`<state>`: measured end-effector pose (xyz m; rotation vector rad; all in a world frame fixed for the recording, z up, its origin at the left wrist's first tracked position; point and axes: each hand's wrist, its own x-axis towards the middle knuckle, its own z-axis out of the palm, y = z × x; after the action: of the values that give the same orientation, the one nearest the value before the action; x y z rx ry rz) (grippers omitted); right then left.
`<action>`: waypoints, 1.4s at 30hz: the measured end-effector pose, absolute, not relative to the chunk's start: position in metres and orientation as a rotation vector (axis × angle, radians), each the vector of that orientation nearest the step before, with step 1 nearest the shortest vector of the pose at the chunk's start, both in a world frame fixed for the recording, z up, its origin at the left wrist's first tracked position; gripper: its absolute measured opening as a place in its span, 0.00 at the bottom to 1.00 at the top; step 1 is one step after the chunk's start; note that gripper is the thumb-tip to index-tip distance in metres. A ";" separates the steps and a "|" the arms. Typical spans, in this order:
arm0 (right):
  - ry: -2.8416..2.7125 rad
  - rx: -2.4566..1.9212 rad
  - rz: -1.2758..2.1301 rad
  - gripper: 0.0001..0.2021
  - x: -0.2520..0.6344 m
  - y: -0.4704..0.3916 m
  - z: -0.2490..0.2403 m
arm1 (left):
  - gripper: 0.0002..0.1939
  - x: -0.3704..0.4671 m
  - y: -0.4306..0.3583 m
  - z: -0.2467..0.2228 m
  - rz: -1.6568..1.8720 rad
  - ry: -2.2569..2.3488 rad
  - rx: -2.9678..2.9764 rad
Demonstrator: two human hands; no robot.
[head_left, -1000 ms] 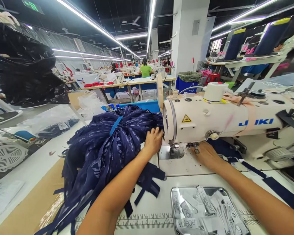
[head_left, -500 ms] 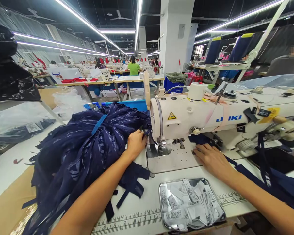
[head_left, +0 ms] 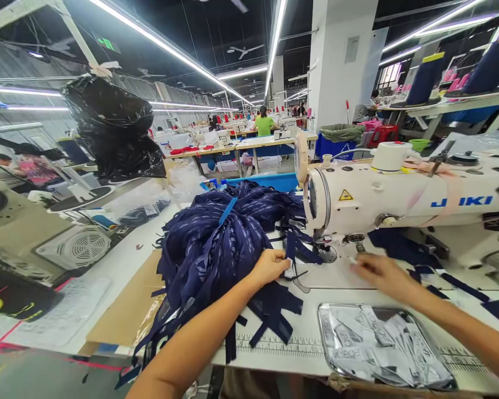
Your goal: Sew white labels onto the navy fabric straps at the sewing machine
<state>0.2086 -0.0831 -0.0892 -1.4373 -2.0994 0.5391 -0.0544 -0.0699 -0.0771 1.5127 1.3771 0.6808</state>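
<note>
My left hand point(head_left: 270, 267) is closed, thumb and fingers pinching a navy fabric strap point(head_left: 291, 244) with a small white label point(head_left: 289, 269) on it. The strap is just left of the sewing machine's needle area. Behind and left of that hand spreads a large bundle of navy straps point(head_left: 208, 244), tied with a blue band point(head_left: 228, 210). My right hand point(head_left: 378, 272) hovers over the metal bed of the white sewing machine point(head_left: 357, 194). Its fingers are smeared by motion, so whether they hold anything is unclear. Below it lies a metal tray point(head_left: 325, 338) of printed white labels point(head_left: 349, 338).
More navy fabric point(head_left: 399, 246) lies under the machine arm and trails right. Cardboard point(head_left: 120, 310) rests at the table's left. A black plastic bag point(head_left: 112, 127) hangs above. Another machine point(head_left: 70, 244) stands at far left. A person in green point(head_left: 264, 123) sits in the background.
My view has swung left. My left hand has moved slightly toward me from beside the needle area, with the labelled strap now showing in it. My right hand has left the fabric under the machine arm.
</note>
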 end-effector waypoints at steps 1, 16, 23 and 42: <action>-2.056 -1.364 0.631 0.14 0.189 -0.087 -0.088 | 0.10 -0.054 -0.070 -0.079 0.700 1.378 1.523; -2.144 -1.525 0.460 0.12 0.089 -0.060 -0.093 | 0.21 -0.058 -0.094 -0.076 1.040 1.079 1.391; -2.190 -1.497 0.481 0.13 0.096 -0.059 -0.098 | 0.23 -0.058 -0.100 -0.076 1.028 0.981 1.420; -2.246 -1.272 0.567 0.12 0.106 -0.081 -0.092 | 0.20 -0.071 -0.118 -0.063 1.247 0.888 1.260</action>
<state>0.1059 -0.0812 -0.0920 -1.2721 -2.2461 0.5671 -0.0706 -0.1180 -0.0633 1.2604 0.8878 1.2466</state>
